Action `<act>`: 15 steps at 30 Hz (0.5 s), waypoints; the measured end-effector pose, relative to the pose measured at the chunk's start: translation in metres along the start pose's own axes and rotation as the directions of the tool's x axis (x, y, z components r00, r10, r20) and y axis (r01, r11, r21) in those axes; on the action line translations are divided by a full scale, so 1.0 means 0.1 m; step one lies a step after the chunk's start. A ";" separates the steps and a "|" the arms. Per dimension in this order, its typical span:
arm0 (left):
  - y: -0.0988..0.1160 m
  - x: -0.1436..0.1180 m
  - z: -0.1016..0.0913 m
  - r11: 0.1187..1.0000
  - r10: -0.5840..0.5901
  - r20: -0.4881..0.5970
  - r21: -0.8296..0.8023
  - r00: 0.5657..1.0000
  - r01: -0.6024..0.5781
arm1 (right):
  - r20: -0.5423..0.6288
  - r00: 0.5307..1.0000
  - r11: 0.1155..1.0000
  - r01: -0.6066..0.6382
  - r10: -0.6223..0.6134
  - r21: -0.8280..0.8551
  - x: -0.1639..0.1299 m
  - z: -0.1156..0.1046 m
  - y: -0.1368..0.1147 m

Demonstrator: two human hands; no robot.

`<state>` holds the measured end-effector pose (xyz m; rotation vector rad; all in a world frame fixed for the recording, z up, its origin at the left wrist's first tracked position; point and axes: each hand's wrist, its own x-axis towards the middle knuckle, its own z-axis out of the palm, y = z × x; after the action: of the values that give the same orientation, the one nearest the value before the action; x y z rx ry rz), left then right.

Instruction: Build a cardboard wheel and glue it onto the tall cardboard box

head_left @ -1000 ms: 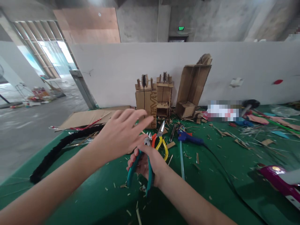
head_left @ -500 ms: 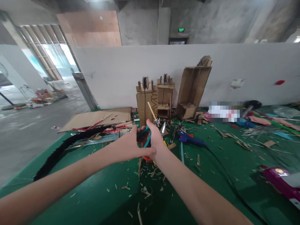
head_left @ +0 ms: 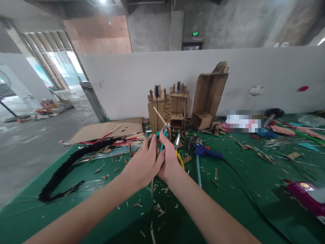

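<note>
head | teal-handled pliers | nose grips thin wood stick

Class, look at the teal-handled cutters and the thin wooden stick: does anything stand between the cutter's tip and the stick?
Nothing visible does. Both hands, left and right, grip the teal-handled cutters, whose tip already meets the wooden stick.

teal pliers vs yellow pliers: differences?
The teal-handled pliers are held up, clasped by the left hand and right hand; the yellow-handled pliers lie untouched on the green table. The teal pair's jaws grip a thin wooden stick; the yellow pair grips nothing. Both have metal jaws.
</note>
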<state>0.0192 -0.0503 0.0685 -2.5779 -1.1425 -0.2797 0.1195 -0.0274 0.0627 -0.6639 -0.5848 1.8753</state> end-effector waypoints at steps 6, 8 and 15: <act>-0.01 0.03 -0.35 0.987 -0.159 -0.152 0.012 0.975 0.163 | -0.026 0.994 0.984 -0.103 0.109 0.148 0.13 -0.02 -0.08; -0.06 0.08 -0.42 0.936 -0.351 -0.228 -0.075 0.908 0.343 | -0.049 0.992 0.983 -0.109 0.117 0.148 0.15 -0.05 -0.07; -0.39 0.22 -0.07 0.730 -0.553 -0.136 -0.555 0.822 0.400 | 0.135 0.967 0.956 -0.236 0.215 0.171 -0.08 -0.07 0.04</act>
<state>0.0045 -0.0123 0.0892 -2.4429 -1.8001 -1.1942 0.1239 -0.0356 0.0562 -0.5188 -0.4123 2.1635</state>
